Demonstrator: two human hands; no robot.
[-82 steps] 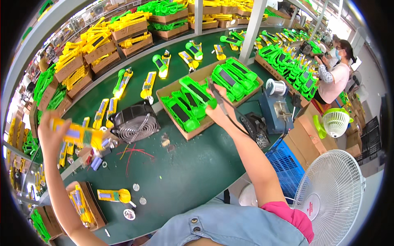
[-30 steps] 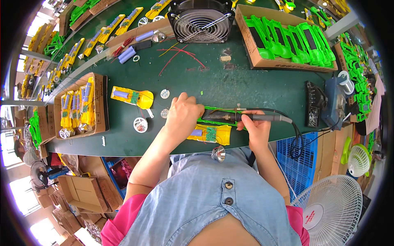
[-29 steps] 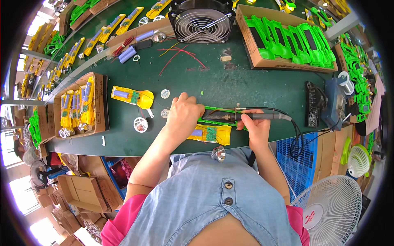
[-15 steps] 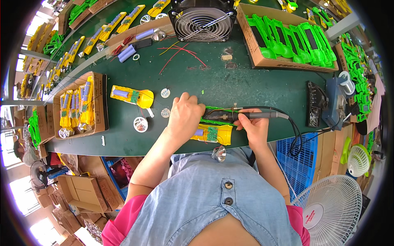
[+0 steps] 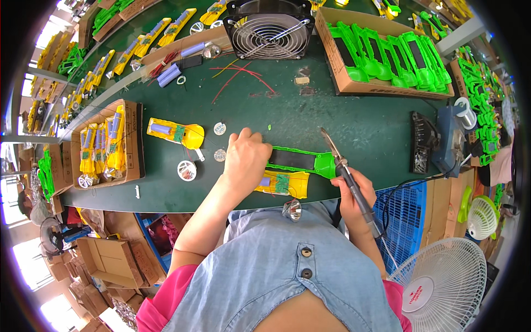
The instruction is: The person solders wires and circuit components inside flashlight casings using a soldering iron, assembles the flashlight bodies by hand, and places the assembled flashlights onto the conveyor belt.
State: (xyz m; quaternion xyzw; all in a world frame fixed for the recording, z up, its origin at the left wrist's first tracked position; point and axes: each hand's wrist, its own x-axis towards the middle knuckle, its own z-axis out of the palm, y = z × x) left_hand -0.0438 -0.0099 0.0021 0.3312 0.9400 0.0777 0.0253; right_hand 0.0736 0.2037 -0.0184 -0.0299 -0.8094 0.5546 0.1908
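Note:
A soldering iron (image 5: 358, 191) is gripped in my right hand (image 5: 354, 202), its metal tip raised and angled up to the left over the bench. Under my left hand (image 5: 246, 160) is the narrow end of a green plastic lamp housing (image 5: 323, 164) with a dark panel in it; the curled fingers hide what they pinch. The housing's wide end lies beside my right fingertips. Just nearer me rests a yellow housing (image 5: 298, 185) with a blue cell and a green circuit board, partly covered by my left hand. Its shiny reflector (image 5: 292, 210) hangs over the bench edge.
Left of my hands lie another yellow housing (image 5: 191, 135), a reflector (image 5: 187, 170) and small round boards (image 5: 219, 128). A carton (image 5: 135, 144) holds yellow assemblies. A fan (image 5: 269, 36) stands behind; a carton (image 5: 381, 90) of green housings and a solder station (image 5: 449, 141) are at right.
My right hand has turned the soldering iron from lying flat across the green housing to a steep tilt, lifting it off to the right. The left hand stays nearly in place.

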